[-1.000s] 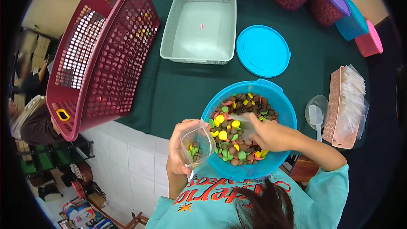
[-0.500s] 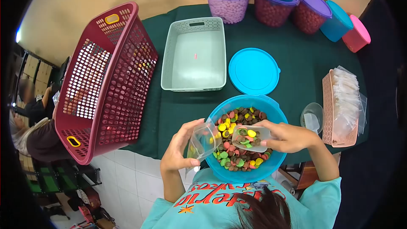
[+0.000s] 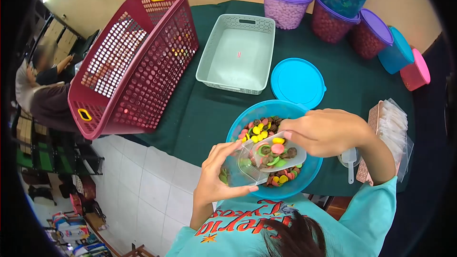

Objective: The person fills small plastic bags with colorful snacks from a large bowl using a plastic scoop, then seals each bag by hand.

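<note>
My left hand (image 3: 209, 178) is closed around a clear plastic pouch (image 3: 243, 175), its mouth spread open toward the right and green pieces visible low inside. My right hand (image 3: 331, 131) grips a white scoop (image 3: 300, 154) loaded with brown, pink, green and yellow button-shaped candies (image 3: 277, 149). The scoop is tilted, with its front edge at the pouch's mouth. Both hands are over a blue round tub (image 3: 312, 177) filled with the same mixed candies. Its likely lid, a flat blue disc (image 3: 297, 82), lies just behind it.
A pale green basket (image 3: 235, 62) stands behind the tub, with a tall maroon laundry basket (image 3: 157, 74) at left. Lidded tubs (image 3: 285, 12) line the wall. At right are a pink basket (image 3: 373, 119) of clear pouches and a small white scoop (image 3: 351, 164). A person (image 3: 52, 90) sits far left.
My right hand has lifted the loaded scoop from over the candies and tilted it leftward to the pouch's mouth. The pouch has tipped toward the scoop. The whole view has shifted.
</note>
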Demonstrator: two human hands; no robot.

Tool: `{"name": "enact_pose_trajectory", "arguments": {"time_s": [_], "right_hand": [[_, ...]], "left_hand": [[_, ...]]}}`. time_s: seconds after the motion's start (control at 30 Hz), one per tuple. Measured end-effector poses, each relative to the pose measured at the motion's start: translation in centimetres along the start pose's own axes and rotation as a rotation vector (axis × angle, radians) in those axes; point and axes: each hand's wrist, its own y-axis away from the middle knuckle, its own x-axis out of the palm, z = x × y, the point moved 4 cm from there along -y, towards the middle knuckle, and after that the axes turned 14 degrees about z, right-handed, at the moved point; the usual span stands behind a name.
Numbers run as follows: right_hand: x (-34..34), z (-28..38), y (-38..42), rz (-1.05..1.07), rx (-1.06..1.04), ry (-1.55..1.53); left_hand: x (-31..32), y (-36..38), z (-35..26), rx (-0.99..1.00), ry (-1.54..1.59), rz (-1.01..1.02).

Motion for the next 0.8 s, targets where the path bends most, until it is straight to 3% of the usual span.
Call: {"name": "enact_pose_trajectory", "arguments": {"time_s": [0.1,0.13,0.2,0.3,0.47,0.53,0.67,0.8], "right_hand": [[0.6,2.0,-0.7,0.010,0.182,0.382],[1.4,2.5,-0.9,0.013,0.177,0.385],[2.9,4.5,-1.0,-0.108,-0.035,0.716],[3.8,6.3,-0.9,-0.145,0.070,0.827],[2.3,5.4,1.5,-0.230,0.117,0.745],[1.1,4.4,3.0,-0.405,0.232,0.564],[1.8,0.4,1.2,-0.329,0.353,0.484],[5.0,-2.9,-3.1,-0.240,0.423,0.522]], "left_hand": [[0.7,0.2,-0.5,-0.010,-0.036,-0.044],[0.8,0.3,-0.6,-0.012,-0.062,-0.053],[1.0,0.3,-0.8,0.017,-0.079,-0.050],[1.2,0.7,-0.6,0.042,-0.053,-0.061],[0.4,1.5,0.4,0.007,0.029,-0.061],[-0.2,2.3,1.8,0.027,0.161,-0.084],[-1.9,3.0,3.6,0.074,0.358,0.010],[-2.8,2.1,4.2,0.102,0.348,0.129]]}}
